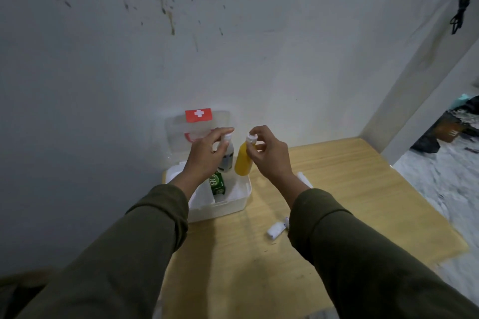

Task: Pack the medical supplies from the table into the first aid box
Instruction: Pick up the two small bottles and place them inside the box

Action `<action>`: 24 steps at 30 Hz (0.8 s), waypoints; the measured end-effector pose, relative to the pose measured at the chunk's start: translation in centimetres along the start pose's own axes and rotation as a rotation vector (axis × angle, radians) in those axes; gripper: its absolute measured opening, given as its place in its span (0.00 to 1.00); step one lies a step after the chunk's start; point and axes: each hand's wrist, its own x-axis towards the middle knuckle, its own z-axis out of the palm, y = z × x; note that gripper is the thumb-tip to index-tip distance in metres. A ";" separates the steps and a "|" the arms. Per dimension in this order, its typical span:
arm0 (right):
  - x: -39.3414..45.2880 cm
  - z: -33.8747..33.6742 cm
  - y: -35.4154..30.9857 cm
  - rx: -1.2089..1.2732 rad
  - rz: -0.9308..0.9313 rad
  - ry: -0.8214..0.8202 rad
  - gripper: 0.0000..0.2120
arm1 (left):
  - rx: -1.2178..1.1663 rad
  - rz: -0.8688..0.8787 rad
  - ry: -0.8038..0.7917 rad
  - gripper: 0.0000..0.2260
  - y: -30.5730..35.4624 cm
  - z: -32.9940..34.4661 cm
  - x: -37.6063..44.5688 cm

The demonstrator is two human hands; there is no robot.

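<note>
While over box point(220, 204), both bottles point(243, 160) gripped

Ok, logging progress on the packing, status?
Left grip on white bottle, right grip on yellow bottle, both over open white plastic box. White bandage roll unpacked on table. Nothing blocking.

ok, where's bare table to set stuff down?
Free: wooden table right of the gauze roll, and the near strip between the sleeves. Crowded: the first aid box, with left hand and right hand holding bottles over it.
</note>
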 end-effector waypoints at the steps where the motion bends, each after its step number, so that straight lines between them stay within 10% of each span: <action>1: -0.1 0.4 -0.1 0.002 0.004 -0.010 0.10 | -0.014 -0.011 -0.001 0.14 -0.4 -0.1 -0.1; 24: -0.5 5.5 4.5 -0.282 -0.027 -0.203 0.12 | -0.104 -0.062 -0.246 0.14 -6.3 2.2 2.1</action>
